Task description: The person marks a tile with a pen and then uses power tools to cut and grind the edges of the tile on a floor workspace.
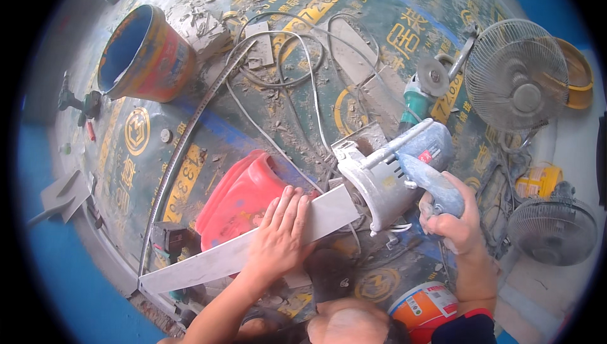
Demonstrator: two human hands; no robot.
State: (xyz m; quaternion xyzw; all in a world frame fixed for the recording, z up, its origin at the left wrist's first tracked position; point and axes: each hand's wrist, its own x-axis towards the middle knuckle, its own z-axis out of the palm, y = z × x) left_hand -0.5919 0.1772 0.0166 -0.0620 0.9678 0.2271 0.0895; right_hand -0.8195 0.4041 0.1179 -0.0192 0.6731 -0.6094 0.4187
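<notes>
Head view: right hand (458, 217) curled round the blue handle (436, 183) of a dusty silver-and-blue power tool (382, 186); left hand (278, 236) laid flat, fingers extended, on a long pale-grey flat strip (215, 260), its end just beside the tool at the left hand's two o'clock. Farther out from that hand: red moulded-plastic object (234, 195) at ten-thirty, round blue-lined bucket (167, 66) at eleven, dusty wire-caged fan (527, 97) at two.
</notes>
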